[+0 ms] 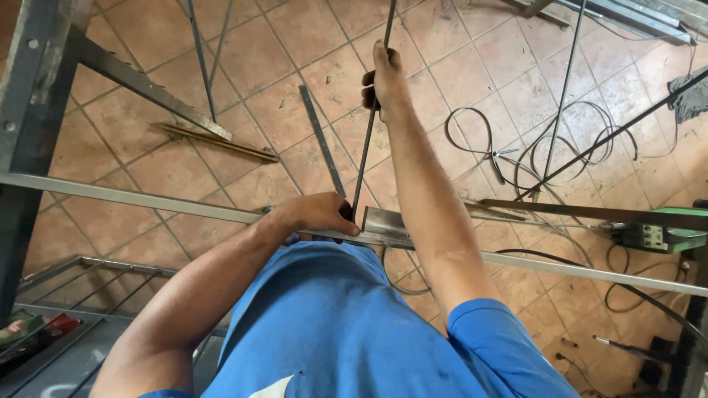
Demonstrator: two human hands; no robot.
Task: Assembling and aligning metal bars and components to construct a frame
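**Both hands on a thin steel rod at a metal frame rail**

Head view, looking straight down over a blue shirt to a terracotta tiled floor.

The right hand was stretched out ahead, fingers wrapped tight round a thin dark steel rod. The rod ran from the top edge of the picture down through that fist and met a pale horizontal rail that crossed the whole view from left to right.

The left hand sat at the rail, closed over the spot where the rod's lower end met it. Whether its fingers pinched the rod itself or only pressed against the rail could not be told; the fingertips were hidden. Just to the right of this hand a short bright angle piece lay on the rail, touching it.

On the floor beyond: a flat metal strip lying loose near the rod, a bundle of thin bars further left, and coils of cable to the right. A green welding machine stood at the right edge, close to the rail. A dark frame upright rose at the far left, with a barred grille low in the left corner.
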